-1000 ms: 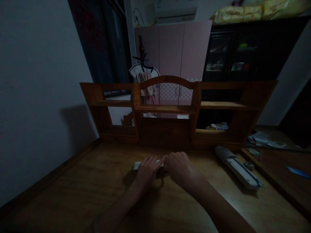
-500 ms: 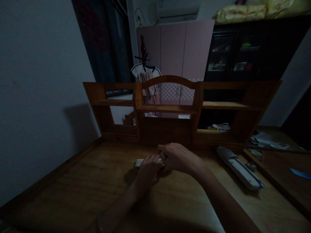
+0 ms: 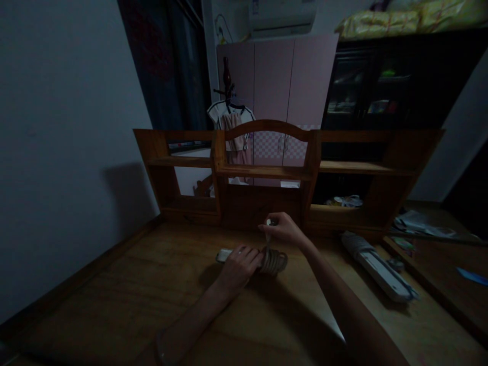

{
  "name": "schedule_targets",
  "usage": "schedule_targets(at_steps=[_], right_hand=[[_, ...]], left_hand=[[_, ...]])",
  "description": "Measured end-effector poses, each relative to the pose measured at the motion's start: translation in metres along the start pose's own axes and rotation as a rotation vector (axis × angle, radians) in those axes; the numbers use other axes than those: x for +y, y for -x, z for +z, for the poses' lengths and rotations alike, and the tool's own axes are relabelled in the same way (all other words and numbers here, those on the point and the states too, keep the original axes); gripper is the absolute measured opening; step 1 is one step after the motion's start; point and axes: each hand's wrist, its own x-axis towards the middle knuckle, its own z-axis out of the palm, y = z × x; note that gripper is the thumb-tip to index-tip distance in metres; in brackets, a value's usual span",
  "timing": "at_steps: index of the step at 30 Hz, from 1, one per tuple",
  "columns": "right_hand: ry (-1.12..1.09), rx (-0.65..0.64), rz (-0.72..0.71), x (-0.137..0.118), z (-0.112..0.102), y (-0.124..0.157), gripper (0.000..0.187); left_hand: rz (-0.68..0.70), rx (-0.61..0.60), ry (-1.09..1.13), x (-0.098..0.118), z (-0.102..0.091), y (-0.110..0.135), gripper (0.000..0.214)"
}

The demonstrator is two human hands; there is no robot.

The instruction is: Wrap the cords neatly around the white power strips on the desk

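Note:
A white power strip [image 3: 224, 255] lies on the wooden tabletop in front of me. Its grey-beige cord [image 3: 275, 262] is wound in several turns around the right end. My left hand [image 3: 241, 265] presses over the middle of the strip, fingers wrapped round it beside the coil. Above the coil, my right hand [image 3: 282, 227] pinches the cord's free end, which runs up from the windings. A small pale piece shows at those fingertips, too dim to make out clearly. Farther right lies a second white power strip [image 3: 381, 274], with its cord wound around the far end.
A wooden shelf unit [image 3: 267, 172] stands along the back of the tabletop [image 3: 152, 284]. A wall [image 3: 76, 152] borders the left side. To the right are a raised wooden edge [image 3: 423, 284], a blue flat item [image 3: 471, 275] and plastic bags [image 3: 421, 223].
My right hand has risen and moved right, away from my left hand, drawing the cord end upward. The wound coil now shows. My left hand stays on the strip, slightly farther right.

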Motion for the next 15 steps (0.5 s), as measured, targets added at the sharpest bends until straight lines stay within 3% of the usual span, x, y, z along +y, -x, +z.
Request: schedule_targets(at_steps=[7, 15], right_hand=[[-0.062, -0.072, 0.137, 0.02, 0.015, -0.004, 0.044], [-0.109, -0.218, 0.239, 0.019, 0.013, -0.002, 0.045]], left_hand=[[0.03, 0.104, 0.083, -0.002, 0.006, 0.007, 0.044], [0.112, 0.199, 0.127, 0.002, -0.002, 0.009, 0.05]])
